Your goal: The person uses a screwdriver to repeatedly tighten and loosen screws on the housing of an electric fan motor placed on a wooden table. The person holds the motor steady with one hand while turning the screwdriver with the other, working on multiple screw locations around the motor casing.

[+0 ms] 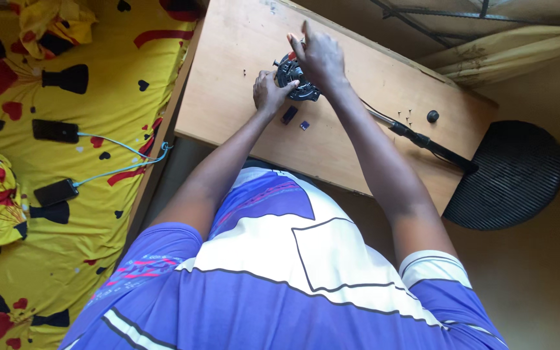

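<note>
My left hand (270,91) gripped the round black part (296,78) on the wooden table (228,78); my right hand (320,57) covered it, pinching a red-tipped tool (292,56), mostly hidden.

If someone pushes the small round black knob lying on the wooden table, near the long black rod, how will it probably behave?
The small black knob looks round and compact, so a push would probably make it roll or skid on the smooth wooden table. It seems light for its size and stiff. It lies near the table's far edge, so it might fall off.

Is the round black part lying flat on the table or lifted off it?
Apparently resting on the wooden table: the round black part sits between both hands, left hand steadying, right hand on top.
</note>
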